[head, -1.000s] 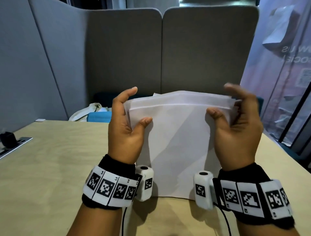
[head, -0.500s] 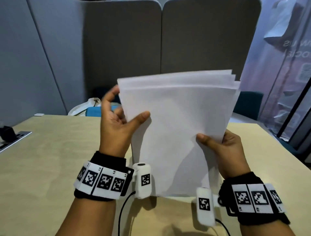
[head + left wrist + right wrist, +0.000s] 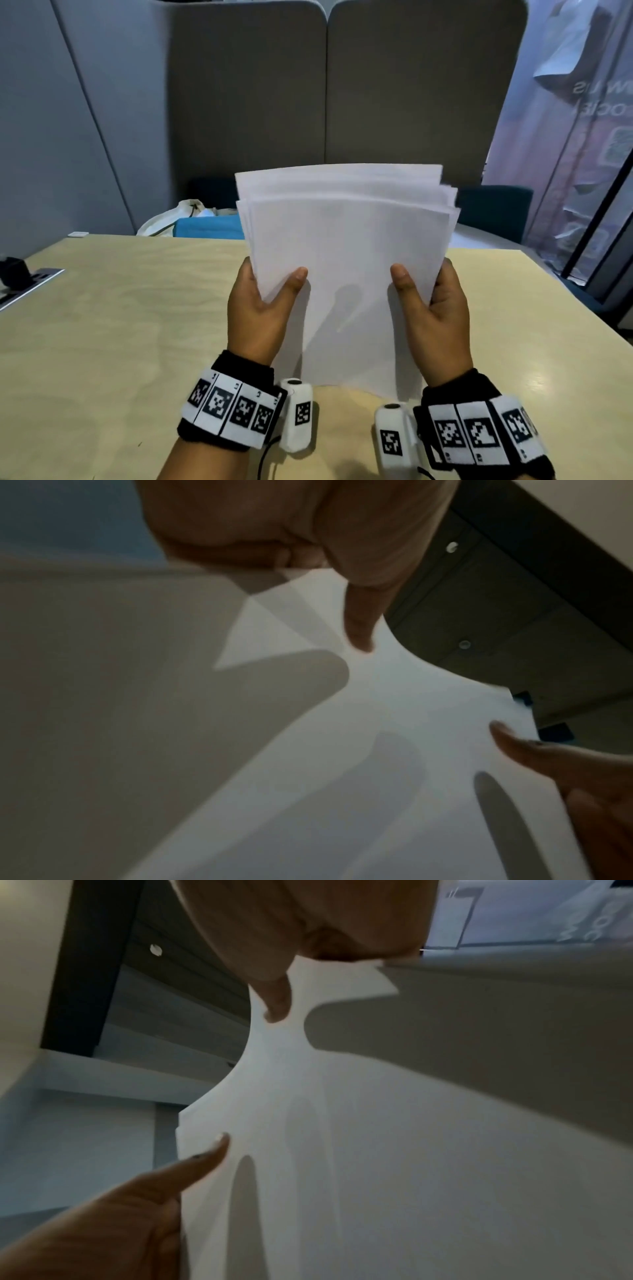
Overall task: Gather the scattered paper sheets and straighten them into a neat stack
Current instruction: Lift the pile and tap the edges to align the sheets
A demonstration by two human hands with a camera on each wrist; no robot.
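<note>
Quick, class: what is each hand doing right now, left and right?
Left hand: holds the paper sheets at their left edge, thumb in front.
Right hand: holds the same sheets at their right edge, thumb in front.

Head view above-behind; wrist views close, upward, perhaps blurred; sharing paper sheets [image 3: 346,274].

Paper stack [image 3: 346,274] lower now, left hand [image 3: 257,308] nearer its bottom.
</note>
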